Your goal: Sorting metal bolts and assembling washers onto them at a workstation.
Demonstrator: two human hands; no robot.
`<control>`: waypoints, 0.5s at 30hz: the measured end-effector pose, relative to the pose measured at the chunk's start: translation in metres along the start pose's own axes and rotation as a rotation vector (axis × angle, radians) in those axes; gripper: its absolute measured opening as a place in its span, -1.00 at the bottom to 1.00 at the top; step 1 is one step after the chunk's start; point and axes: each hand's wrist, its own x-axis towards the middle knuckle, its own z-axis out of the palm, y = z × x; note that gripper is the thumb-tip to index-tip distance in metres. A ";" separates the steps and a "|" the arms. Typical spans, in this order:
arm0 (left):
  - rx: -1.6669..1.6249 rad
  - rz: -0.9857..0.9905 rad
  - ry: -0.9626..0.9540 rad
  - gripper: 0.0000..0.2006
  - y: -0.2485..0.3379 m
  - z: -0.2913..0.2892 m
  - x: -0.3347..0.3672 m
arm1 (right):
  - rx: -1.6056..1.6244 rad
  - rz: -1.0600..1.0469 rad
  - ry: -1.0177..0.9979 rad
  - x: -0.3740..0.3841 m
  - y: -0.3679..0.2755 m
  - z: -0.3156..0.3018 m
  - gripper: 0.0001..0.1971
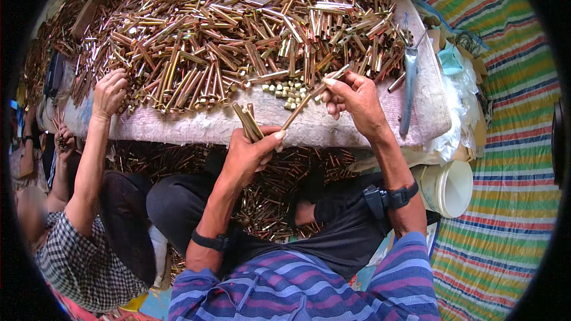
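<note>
My left hand (253,150) is closed round a small bundle of brass-coloured metal tubes (247,121) that stick up from the fist. Its thumb and finger also pinch the lower end of a single long thin tube (304,107), which slants up toward my right hand (355,102). The right hand is closed, thumb against fingers, with a metal tube (340,72) at its fingertips; whether this touches the slanting one I cannot tell. Just beyond and between the hands, small brass-coloured cylindrical pieces (289,91) lie grouped on the padded table (196,128).
A large heap of metal tubes (208,30) covers the table. A blue-handled tool (409,92) lies at its right end. More tubes (267,208) are piled below. A white bucket (455,189) stands right, on striped sheeting (505,160). A co-worker's hand (109,92) reaches in at left.
</note>
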 end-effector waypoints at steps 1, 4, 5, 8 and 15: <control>0.000 -0.001 -0.001 -0.68 0.000 0.000 0.000 | -0.004 0.006 0.001 0.000 0.000 -0.001 -0.78; 0.033 0.010 0.004 -0.68 -0.002 0.001 0.000 | -0.026 0.008 0.011 0.000 0.002 -0.003 -0.78; 0.038 0.015 -0.010 -0.69 -0.002 0.001 0.000 | -0.043 0.005 0.019 0.000 0.002 -0.004 -0.78; 0.043 0.016 -0.028 -0.68 -0.001 0.000 0.001 | -0.093 0.027 -0.041 -0.003 0.001 0.000 -0.78; 0.062 0.071 -0.045 -0.67 -0.004 0.004 0.004 | -0.126 0.068 -0.260 -0.013 0.029 0.031 -0.78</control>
